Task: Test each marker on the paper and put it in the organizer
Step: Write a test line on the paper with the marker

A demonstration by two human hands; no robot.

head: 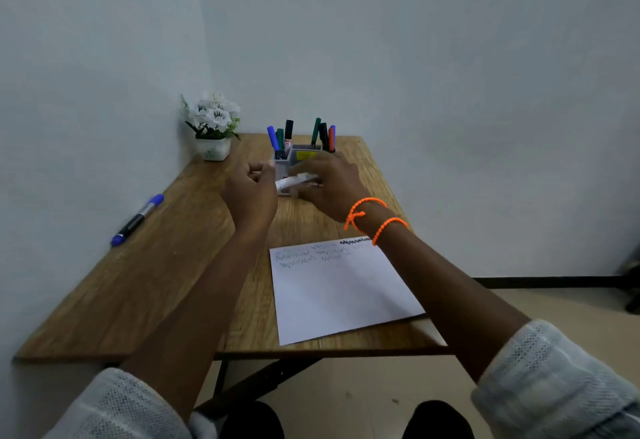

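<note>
Near the table's [180,265] far edge, the right hand [332,186] grasped a white marker [294,181] before the organizer [304,154]; left hand [251,189] curled, contents unclear. Best capped firmly, then dropped upright.

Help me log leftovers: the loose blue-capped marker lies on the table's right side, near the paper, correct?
Not quite. In the head view the loose blue-capped marker lies on the left side of the table, near the wall, apart from the paper.
</note>
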